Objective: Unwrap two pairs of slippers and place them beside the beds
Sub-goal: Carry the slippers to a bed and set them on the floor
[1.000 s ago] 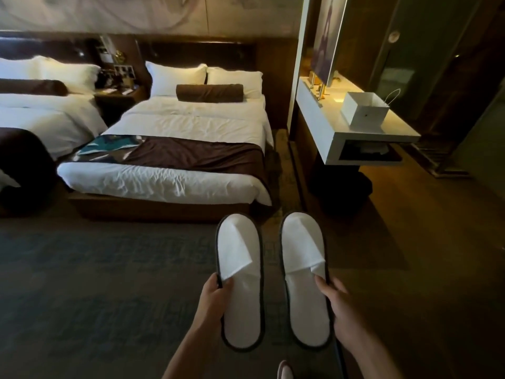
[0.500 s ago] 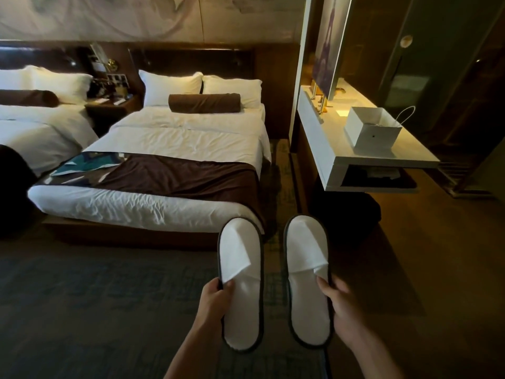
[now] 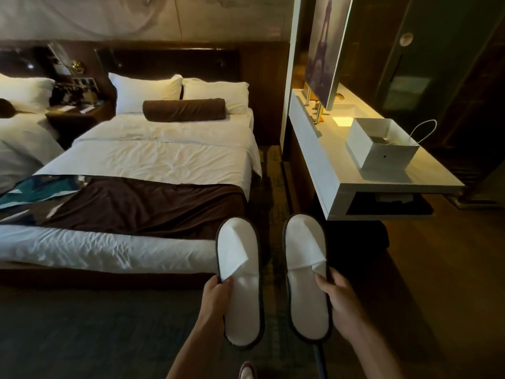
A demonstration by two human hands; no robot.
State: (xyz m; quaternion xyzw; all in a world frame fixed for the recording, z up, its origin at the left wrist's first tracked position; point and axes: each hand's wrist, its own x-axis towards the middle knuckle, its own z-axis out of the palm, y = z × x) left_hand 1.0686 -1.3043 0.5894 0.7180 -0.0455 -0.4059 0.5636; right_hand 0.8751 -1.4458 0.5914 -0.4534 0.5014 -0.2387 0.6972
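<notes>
The left hand [image 3: 216,298] closes its grip on the outer edge of the left slipper [image 3: 240,280], thumb on the insole. The right hand [image 3: 341,305] clamps the right slipper [image 3: 307,274] likewise. Both slippers hang side by side, apart, above the carpet [image 3: 82,337] off the bed [image 3: 142,165] corner.

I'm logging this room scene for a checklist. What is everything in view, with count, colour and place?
slippers: two, white with dark trim, held out near the bed's foot corner
near bed: one, white linen, brown runner, centre
far bed: one, white, left edge
pillows: two, white, at the near bed's head
bolster: one, brown, before the pillows
nightstand: one, dark, between beds
shelf: one, white, right
paper bag: one, white, on shelf
left hand: holds the left slipper
right hand: holds the right slipper
</notes>
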